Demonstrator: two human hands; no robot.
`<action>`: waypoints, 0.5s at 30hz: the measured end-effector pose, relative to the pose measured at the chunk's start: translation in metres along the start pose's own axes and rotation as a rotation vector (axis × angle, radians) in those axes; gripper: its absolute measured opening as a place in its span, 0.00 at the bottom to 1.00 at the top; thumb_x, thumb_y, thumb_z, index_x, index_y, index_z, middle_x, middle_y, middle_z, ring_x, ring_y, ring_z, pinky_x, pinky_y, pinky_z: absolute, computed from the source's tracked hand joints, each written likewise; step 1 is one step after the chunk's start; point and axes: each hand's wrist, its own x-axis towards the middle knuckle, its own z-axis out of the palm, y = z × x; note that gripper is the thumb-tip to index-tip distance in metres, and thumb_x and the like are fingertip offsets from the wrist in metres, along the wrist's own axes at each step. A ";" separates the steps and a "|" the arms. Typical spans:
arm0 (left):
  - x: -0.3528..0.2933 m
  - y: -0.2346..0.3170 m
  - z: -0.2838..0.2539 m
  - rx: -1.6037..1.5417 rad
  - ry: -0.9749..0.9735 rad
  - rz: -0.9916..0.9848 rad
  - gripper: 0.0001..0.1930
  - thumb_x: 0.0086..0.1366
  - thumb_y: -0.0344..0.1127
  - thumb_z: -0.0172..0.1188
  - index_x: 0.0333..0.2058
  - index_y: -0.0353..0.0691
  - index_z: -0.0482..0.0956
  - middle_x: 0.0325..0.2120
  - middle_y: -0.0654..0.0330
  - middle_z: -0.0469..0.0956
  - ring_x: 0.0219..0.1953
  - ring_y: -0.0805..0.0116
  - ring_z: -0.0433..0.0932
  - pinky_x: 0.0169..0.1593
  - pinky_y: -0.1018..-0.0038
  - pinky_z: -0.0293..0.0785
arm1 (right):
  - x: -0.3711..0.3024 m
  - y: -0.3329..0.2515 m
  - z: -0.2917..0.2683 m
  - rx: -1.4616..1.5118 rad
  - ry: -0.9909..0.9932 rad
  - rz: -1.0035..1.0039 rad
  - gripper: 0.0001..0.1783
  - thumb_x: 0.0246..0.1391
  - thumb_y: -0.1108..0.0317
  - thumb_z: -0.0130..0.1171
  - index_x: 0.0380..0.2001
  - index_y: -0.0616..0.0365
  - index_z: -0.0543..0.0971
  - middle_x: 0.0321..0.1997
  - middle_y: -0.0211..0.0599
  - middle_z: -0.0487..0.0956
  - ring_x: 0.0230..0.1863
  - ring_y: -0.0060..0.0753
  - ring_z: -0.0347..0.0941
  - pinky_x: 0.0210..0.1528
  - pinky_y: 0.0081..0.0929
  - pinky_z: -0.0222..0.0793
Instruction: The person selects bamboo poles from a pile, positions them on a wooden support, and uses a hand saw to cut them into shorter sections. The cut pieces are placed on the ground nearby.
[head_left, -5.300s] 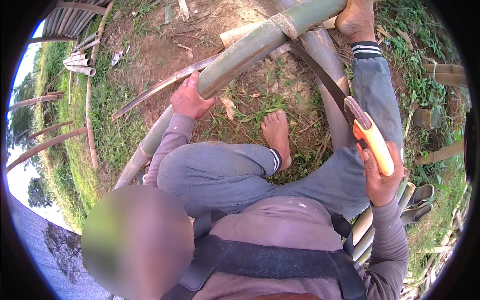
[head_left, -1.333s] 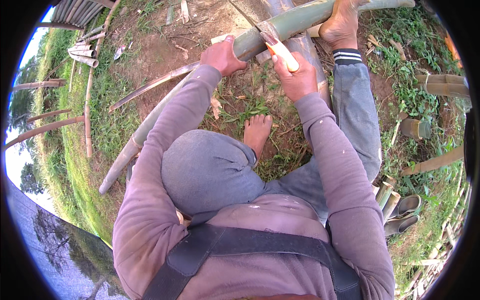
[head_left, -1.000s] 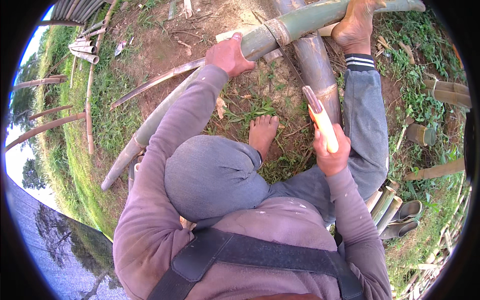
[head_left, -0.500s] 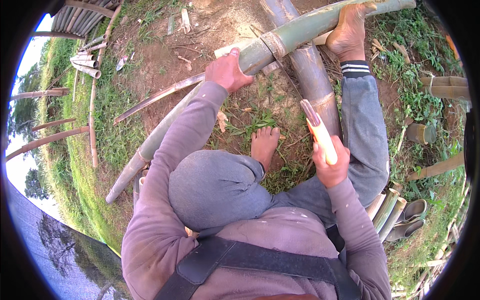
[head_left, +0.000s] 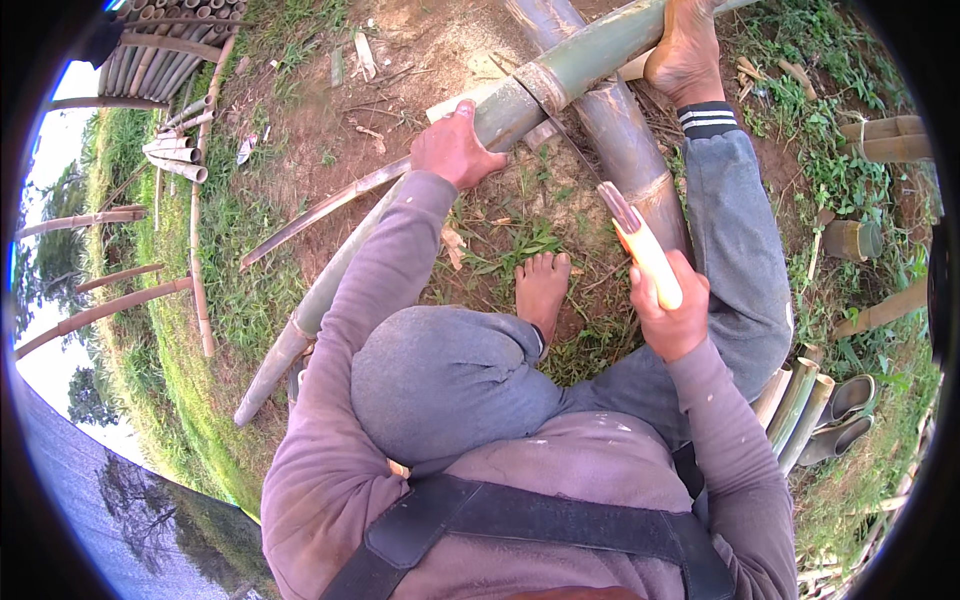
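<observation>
Bamboo pole, thick, round and green, lies across a purplish-brown bamboo log. The left hand wraps it, thumb spread; the right hand, fingers closed, grips an orange-handled, thin-bladed saw crossing its joint.

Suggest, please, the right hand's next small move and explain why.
Probably push the saw forward: most of it lies on the near side of the green bamboo, the right hand grips its handle, and the left hand rests on the bamboo.
</observation>
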 end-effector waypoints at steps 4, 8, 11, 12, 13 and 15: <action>-0.001 0.017 -0.012 0.006 0.038 0.017 0.49 0.50 0.58 0.77 0.67 0.41 0.68 0.48 0.44 0.86 0.51 0.45 0.86 0.56 0.55 0.82 | 0.126 -0.002 0.066 -0.062 -0.004 0.082 0.18 0.62 0.55 0.70 0.34 0.61 0.81 0.29 0.52 0.83 0.29 0.48 0.83 0.34 0.40 0.77; 0.005 0.003 -0.011 0.005 0.045 -0.007 0.50 0.50 0.58 0.77 0.68 0.41 0.68 0.49 0.44 0.86 0.51 0.46 0.86 0.56 0.55 0.82 | 0.067 -0.011 0.030 -0.064 -0.076 0.120 0.15 0.62 0.59 0.70 0.37 0.61 0.82 0.25 0.46 0.82 0.26 0.39 0.81 0.33 0.36 0.76; -0.012 0.004 -0.009 0.006 -0.015 -0.009 0.49 0.50 0.58 0.76 0.67 0.40 0.69 0.49 0.43 0.86 0.50 0.45 0.87 0.56 0.55 0.82 | -0.024 -0.019 -0.030 0.020 -0.064 0.057 0.11 0.60 0.67 0.70 0.36 0.63 0.80 0.23 0.42 0.80 0.22 0.34 0.80 0.28 0.32 0.73; -0.011 0.005 -0.012 0.006 -0.018 -0.017 0.49 0.51 0.58 0.76 0.67 0.40 0.69 0.48 0.44 0.86 0.50 0.45 0.87 0.56 0.55 0.82 | -0.036 -0.021 -0.038 -0.001 -0.032 0.026 0.10 0.60 0.69 0.70 0.35 0.64 0.80 0.23 0.42 0.80 0.21 0.32 0.79 0.27 0.32 0.73; -0.011 0.007 -0.013 0.007 -0.022 -0.028 0.48 0.51 0.58 0.76 0.67 0.40 0.70 0.48 0.44 0.86 0.50 0.45 0.86 0.56 0.55 0.82 | -0.031 -0.016 -0.032 0.007 -0.026 -0.013 0.10 0.60 0.69 0.70 0.35 0.63 0.80 0.23 0.42 0.79 0.21 0.32 0.79 0.27 0.32 0.73; -0.011 0.006 -0.015 0.005 -0.021 -0.031 0.48 0.51 0.58 0.76 0.66 0.40 0.70 0.48 0.44 0.85 0.50 0.45 0.86 0.56 0.55 0.82 | 0.001 0.002 -0.005 0.019 -0.004 -0.095 0.10 0.60 0.68 0.70 0.34 0.62 0.80 0.23 0.42 0.79 0.22 0.31 0.80 0.27 0.32 0.73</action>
